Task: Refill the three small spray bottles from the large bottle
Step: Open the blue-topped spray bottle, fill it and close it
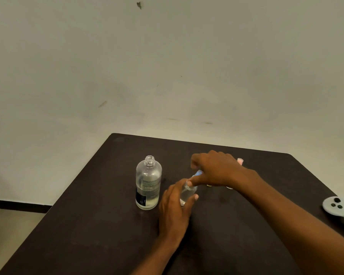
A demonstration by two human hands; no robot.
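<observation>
Clear plastic shows between the fingers of the left hand, just below the middle of the frame: the hand is wrapped around a small spray bottle, thumb on one side and fingers curled round the other, and holds it tilted. The right hand reaches in from the lower right, and its curled fingertips pinch the blue top at the bottle's neck. Whether that top is seated or loose cannot be told.

Just left of both hands the large bottle stands upright with no cap. It is partly filled with clear liquid and has a dark label low on its side. A pink cap peeks out behind the right hand, with the rest of that item hidden.

All of this sits on a dark brown table. A grey controller lies at the right edge of the frame. Behind, an off-white wall with a few scuffs fills the upper half. A black baseboard runs along the lower left above a pale floor.
</observation>
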